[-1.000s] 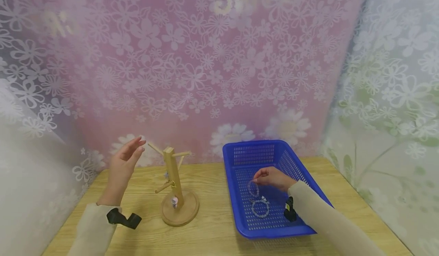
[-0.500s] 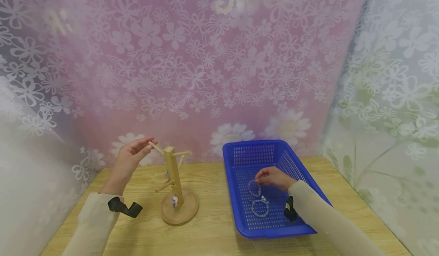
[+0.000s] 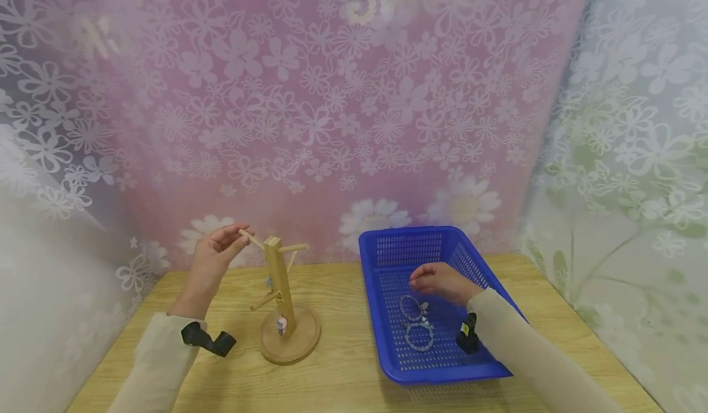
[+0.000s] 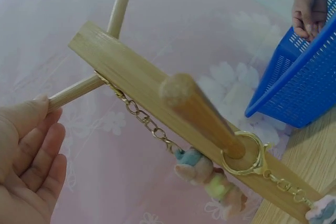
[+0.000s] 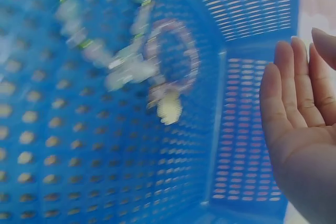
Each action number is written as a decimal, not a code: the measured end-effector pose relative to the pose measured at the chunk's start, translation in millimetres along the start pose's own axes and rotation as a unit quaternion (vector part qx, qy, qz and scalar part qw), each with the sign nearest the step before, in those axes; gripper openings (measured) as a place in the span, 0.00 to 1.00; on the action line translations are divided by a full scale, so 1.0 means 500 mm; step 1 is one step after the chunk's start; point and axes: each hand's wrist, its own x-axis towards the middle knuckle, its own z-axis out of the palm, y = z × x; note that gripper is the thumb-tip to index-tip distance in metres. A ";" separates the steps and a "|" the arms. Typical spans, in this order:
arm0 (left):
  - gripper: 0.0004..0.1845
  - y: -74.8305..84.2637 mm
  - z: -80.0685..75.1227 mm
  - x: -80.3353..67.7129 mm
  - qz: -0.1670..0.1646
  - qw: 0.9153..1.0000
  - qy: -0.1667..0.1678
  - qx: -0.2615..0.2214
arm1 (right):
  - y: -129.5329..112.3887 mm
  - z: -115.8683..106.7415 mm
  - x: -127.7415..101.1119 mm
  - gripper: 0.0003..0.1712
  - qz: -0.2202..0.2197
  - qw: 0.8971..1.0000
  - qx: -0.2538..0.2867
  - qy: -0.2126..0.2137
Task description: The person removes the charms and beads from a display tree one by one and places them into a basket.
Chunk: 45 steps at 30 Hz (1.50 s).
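The left hand is raised at the 9 o'clock side of the wooden stand, its fingertips pinching the outer end of the upper left peg. The wrist view shows the thumb resting against that peg, with the other fingers lying loose. The right hand hovers inside the blue basket, fingers straight and relaxed, holding nothing. Just below it, towards 6 o'clock, two beaded bracelets lie on the basket floor, touching or nearly touching each other; the nearer one sits just apart from the fingertips. The right wrist view is blurred, so the beads cannot be told in detail.

The stand stands upright on the bench, at the 9 o'clock side of the basket. A gold keyring with a chain and small charm already hangs on one lower peg; a second charm hangs near the round base.

Judgement: the work in hand appears to be picking a bracelet from the basket for a peg. To do it well, the right hand should pinch one bracelet only, at a point clear of its neighbour, and lift straight up so the two do not tangle. The left hand's hold on the peg should stay light, since the stand is narrow and could tip. The peg slopes upward, so a loop passed fully over its tip should settle towards the post.
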 end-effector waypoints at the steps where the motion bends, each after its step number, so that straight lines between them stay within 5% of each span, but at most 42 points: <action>1: 0.12 0.000 0.000 -0.001 0.000 1.000 0.003 0.002 | -0.008 0.001 -0.001 0.09 -0.002 1.000 0.000 0.000; 16: 0.11 0.012 0.009 -0.016 0.001 1.000 0.022 0.020 | -0.100 0.042 -0.017 0.15 -0.038 0.999 0.016 -0.011; 29: 0.11 0.031 0.036 -0.041 -0.041 0.996 0.064 0.044 | -0.155 0.108 -0.047 0.10 -0.103 0.994 -0.009 -0.041; 40: 0.05 0.033 0.054 -0.049 -0.040 0.995 0.088 0.028 | -0.197 0.190 -0.079 0.15 -0.126 0.991 -0.032 0.022; 45: 0.11 0.037 0.065 -0.056 -0.039 0.993 0.107 0.028 | -0.206 0.240 -0.086 0.11 -0.140 0.988 -0.011 0.064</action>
